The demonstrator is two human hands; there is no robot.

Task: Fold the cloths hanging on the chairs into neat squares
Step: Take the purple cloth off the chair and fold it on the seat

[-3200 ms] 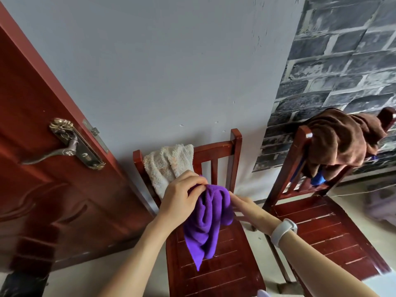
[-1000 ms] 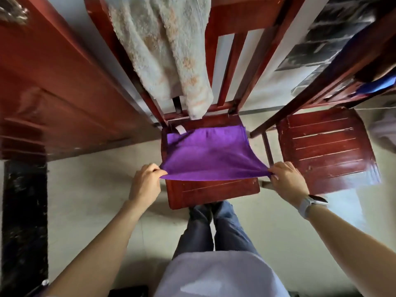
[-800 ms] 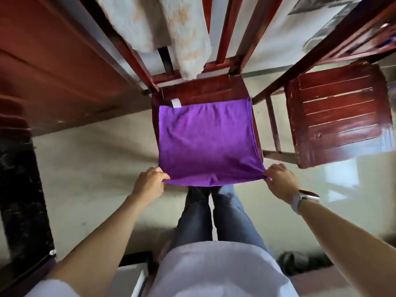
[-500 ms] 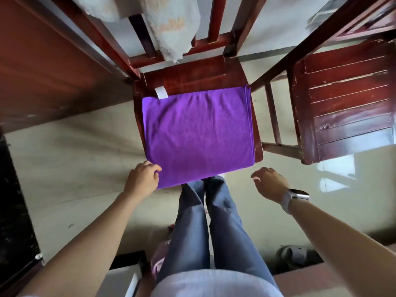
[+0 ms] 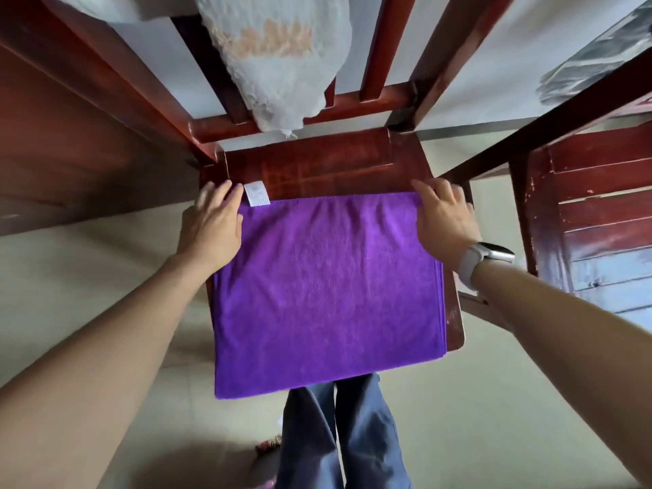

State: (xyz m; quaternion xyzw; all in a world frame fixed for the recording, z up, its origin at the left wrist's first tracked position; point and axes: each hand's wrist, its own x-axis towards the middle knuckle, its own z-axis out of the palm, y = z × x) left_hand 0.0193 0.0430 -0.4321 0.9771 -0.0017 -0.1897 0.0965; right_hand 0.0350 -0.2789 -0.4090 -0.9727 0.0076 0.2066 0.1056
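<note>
A purple cloth (image 5: 328, 287) lies spread flat on the red wooden chair seat (image 5: 317, 164), with its near edge hanging over the seat front. A white tag (image 5: 256, 194) sticks out at its far left corner. My left hand (image 5: 211, 224) rests on that far left corner, fingers stretched out and apart. Over the far right corner lies my right hand (image 5: 442, 220), fingers down on the cloth edge; I see no pinch. A cream towel (image 5: 278, 54) with orange marks hangs over the chair back above.
A second red slatted chair (image 5: 607, 220) stands close on the right. A dark red door (image 5: 70, 135) runs along the left. My legs in blue trousers (image 5: 338, 435) stand on the pale floor just before the seat.
Both hands let go of the near corners and moved forward to the far corners. The cloth went from held up and stretched to lying flat on the seat. The view has come closer.
</note>
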